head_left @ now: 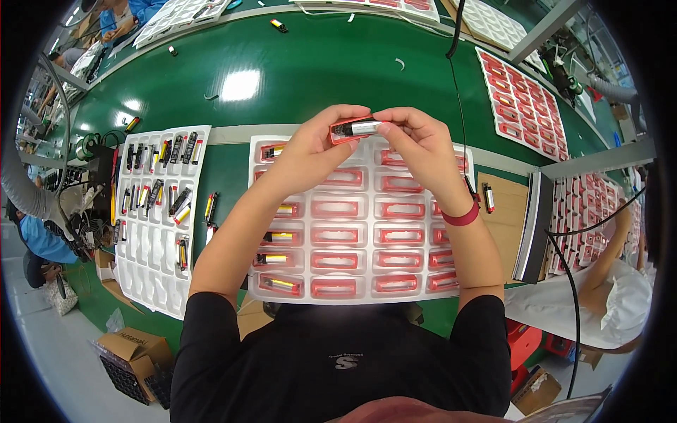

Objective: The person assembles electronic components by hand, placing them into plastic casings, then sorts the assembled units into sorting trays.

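Note:
Above the far edge of a white blister tray (370,297), my left hand (316,146) and my right hand (422,146) are both closed on one small red plastic housing (337,138). A black and silver insert (364,127) lies in it, and my right thumb presses on its silver end. My left fingers grip the housing's other end. Beneath my hands, the tray's pockets hold red housings (395,185). Several in its left column carry black inserts with yellow and white parts (273,259).
To the left, a second white tray (134,278) holds loose black and yellow inserts (176,149). Right of me, one insert (489,197) rests on brown cardboard (504,236). A black cable (575,303) hangs near a co-worker's white sleeve (613,303). Another tray of housings (522,106) stands far right.

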